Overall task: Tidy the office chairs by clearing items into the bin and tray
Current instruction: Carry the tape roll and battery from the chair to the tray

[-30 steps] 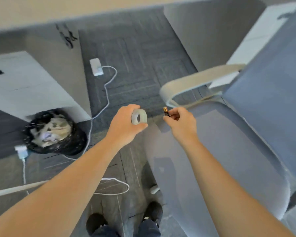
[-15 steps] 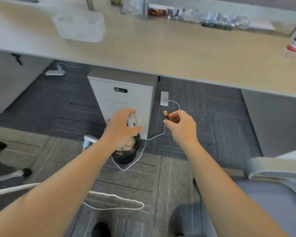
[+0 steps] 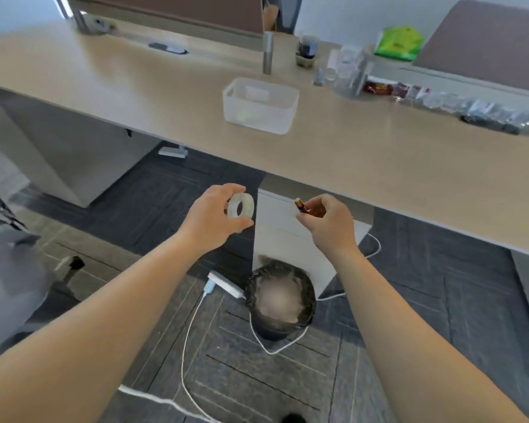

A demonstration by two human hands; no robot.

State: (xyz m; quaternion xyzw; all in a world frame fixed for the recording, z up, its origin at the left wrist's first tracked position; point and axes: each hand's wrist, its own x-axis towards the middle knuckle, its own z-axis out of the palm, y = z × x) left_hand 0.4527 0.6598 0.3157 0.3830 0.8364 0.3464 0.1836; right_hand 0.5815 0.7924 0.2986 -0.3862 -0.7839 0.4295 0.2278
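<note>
Holding stuff in both hands here, arms stretched out over the floor in the middle of the frame. Left hand [image 3: 209,219] has its grip closed around a roll of clear tape [image 3: 241,208], thumb underneath and fingers over the top, so you can look right through the hole of the roll. Right hand [image 3: 328,222] is pinching a small battery [image 3: 300,206] between thumb and fingertips, the gold-ish end poking up and to the left. The two hands are near each other but not touching. Straight below them, lower middle of the frame, sits the bin [image 3: 280,300] on the floor, black liner, already got something pale in it, though that part is blurred so I can't say what. A white cable [image 3: 186,340] loops around the bin's base and runs toward the bottom edge, with a white power strip [image 3: 226,283] just beside the bin on its left. Behind the bin there's a white drawer cabinet [image 3: 290,239] tucked under the desk [image 3: 135,96]. Up on the desk, upper middle, is the translucent tray [image 3: 260,105], more like a plastic tub, well apart from both hands. Far left edge shows a blurry grey office chair [image 3: 11,270]. Upper right of the desk is cluttered with small packets and containers, too blurred to name.
</note>
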